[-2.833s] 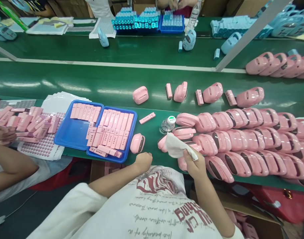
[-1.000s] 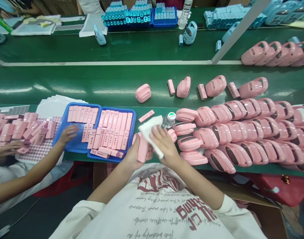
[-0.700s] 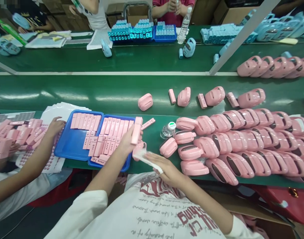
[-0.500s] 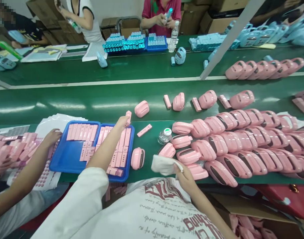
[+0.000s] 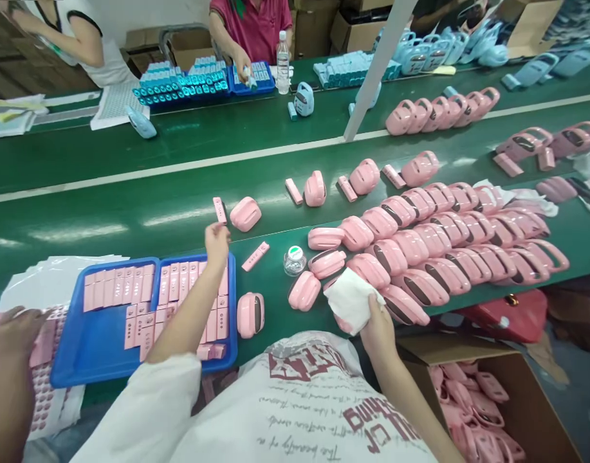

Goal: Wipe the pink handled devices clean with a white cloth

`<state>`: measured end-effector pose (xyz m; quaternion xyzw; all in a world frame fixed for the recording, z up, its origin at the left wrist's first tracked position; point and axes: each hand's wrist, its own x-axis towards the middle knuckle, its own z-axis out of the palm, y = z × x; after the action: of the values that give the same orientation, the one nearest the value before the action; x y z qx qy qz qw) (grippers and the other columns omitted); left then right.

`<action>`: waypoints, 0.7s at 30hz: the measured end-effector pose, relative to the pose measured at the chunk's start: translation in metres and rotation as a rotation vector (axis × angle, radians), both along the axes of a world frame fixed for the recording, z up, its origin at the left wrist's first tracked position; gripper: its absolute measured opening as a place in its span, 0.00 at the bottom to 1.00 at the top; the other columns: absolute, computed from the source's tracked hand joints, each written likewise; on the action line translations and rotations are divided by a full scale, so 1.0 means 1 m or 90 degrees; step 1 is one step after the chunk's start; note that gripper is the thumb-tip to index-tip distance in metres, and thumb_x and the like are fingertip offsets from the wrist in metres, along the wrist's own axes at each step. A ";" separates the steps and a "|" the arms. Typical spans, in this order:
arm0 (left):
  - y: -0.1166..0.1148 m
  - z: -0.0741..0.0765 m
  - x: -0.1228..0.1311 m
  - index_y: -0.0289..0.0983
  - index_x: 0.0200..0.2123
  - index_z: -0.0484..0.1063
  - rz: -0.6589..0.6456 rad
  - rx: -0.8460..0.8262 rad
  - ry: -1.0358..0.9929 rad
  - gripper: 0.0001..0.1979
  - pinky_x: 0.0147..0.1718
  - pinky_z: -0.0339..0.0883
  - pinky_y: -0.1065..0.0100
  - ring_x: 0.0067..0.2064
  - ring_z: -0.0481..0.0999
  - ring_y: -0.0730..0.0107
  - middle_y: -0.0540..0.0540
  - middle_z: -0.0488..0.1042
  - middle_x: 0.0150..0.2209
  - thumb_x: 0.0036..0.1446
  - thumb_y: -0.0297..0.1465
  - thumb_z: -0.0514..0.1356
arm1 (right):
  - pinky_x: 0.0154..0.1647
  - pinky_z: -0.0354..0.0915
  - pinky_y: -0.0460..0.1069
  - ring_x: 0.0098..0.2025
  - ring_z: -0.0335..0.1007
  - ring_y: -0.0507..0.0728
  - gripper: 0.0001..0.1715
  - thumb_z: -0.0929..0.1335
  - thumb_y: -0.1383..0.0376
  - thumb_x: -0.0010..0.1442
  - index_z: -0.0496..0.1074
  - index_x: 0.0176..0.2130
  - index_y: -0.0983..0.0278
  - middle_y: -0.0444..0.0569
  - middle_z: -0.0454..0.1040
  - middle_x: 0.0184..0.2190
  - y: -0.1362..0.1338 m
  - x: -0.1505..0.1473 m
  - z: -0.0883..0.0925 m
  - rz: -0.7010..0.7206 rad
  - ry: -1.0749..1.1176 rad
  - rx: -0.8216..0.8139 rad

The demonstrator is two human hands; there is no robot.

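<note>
My left hand [image 5: 217, 240] reaches over the blue tray [image 5: 100, 352] to the edge of the green belt, fingers loosely apart and empty. Just beyond it a small pink bar [image 5: 220, 210] lies on the belt beside a pink shell [image 5: 245, 213]. My right hand [image 5: 379, 321] is closed on a white cloth [image 5: 350, 298], held over the near end of the rows of pink shells [image 5: 434, 241]. Between my hands another pink shell [image 5: 251, 314] lies near the table edge. The tray holds rows of pink bars [image 5: 179, 283].
A small capped jar [image 5: 295, 260] and a loose pink bar [image 5: 255, 256] lie between tray and shells. A co-worker's hand [image 5: 12, 329] rests on sticker sheets at left. A cardboard box [image 5: 488, 399] of pink shells stands at lower right. People work at the far table behind a slanted post [image 5: 374, 67].
My left hand carried a pink bar from the tray to the belt and let it go beside the pink shell. My right hand with the cloth moved right, over the shells.
</note>
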<state>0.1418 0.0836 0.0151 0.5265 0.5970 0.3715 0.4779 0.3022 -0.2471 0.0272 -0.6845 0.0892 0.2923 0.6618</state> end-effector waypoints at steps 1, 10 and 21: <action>-0.028 0.000 -0.002 0.37 0.39 0.69 -0.064 -0.011 0.011 0.07 0.32 0.68 0.70 0.33 0.72 0.72 0.49 0.71 0.34 0.56 0.31 0.58 | 0.42 0.72 0.54 0.42 0.76 0.62 0.32 0.71 0.44 0.48 0.75 0.39 0.67 0.54 0.80 0.37 0.009 0.005 0.005 0.009 -0.031 0.013; -0.197 -0.006 0.013 0.33 0.46 0.69 -0.648 0.071 0.482 0.13 0.41 0.68 0.60 0.44 0.75 0.56 0.36 0.68 0.48 0.58 0.25 0.54 | 0.60 0.64 0.59 0.57 0.68 0.62 0.21 0.60 0.65 0.61 0.73 0.50 0.65 0.55 0.74 0.53 0.132 0.029 0.031 0.613 -0.734 0.087; -0.182 -0.001 -0.018 0.39 0.46 0.74 -0.719 0.124 0.409 0.14 0.51 0.65 0.61 0.54 0.70 0.58 0.42 0.72 0.52 0.58 0.26 0.54 | 0.57 0.67 0.58 0.55 0.71 0.60 0.18 0.61 0.61 0.64 0.73 0.47 0.66 0.60 0.75 0.51 0.148 0.038 -0.019 0.532 -0.894 0.198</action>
<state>0.1234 -0.0987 0.0141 0.8847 0.3050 -0.0598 0.3475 0.3398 -0.0990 0.0085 -0.5854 -0.6473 0.0275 0.4874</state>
